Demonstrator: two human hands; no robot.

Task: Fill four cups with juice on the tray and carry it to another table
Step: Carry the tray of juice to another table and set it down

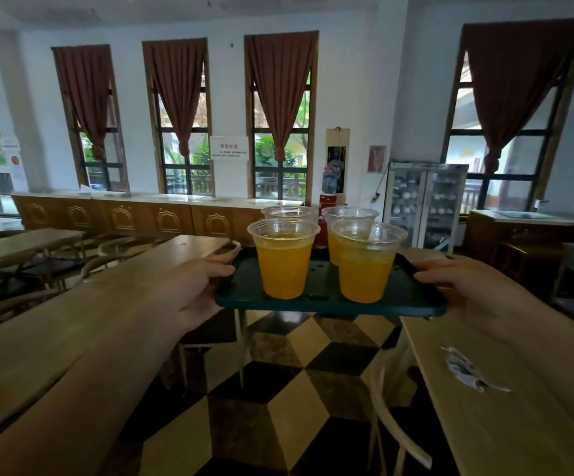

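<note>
Holding the tray (244, 290) level in front of me, I have my left hand (189, 290) closed on its left short edge, thumb over the rim, and my right hand (474, 290) closed on its right short edge the same way. Its long axis runs straight across between my hands, so neither hand is nearer. It hangs in the air over the checkered floor (299, 389), in the aisle between two wooden tables: the left table (72, 321) lies just left of the tray and the right table (505, 389) just right and nearer me. I count four clear cups (283, 266) on one tray, two in front and two behind; three show orange juice, and the rear left one is mostly hidden. Setting down means swinging the tray sideways, I judge.
</note>
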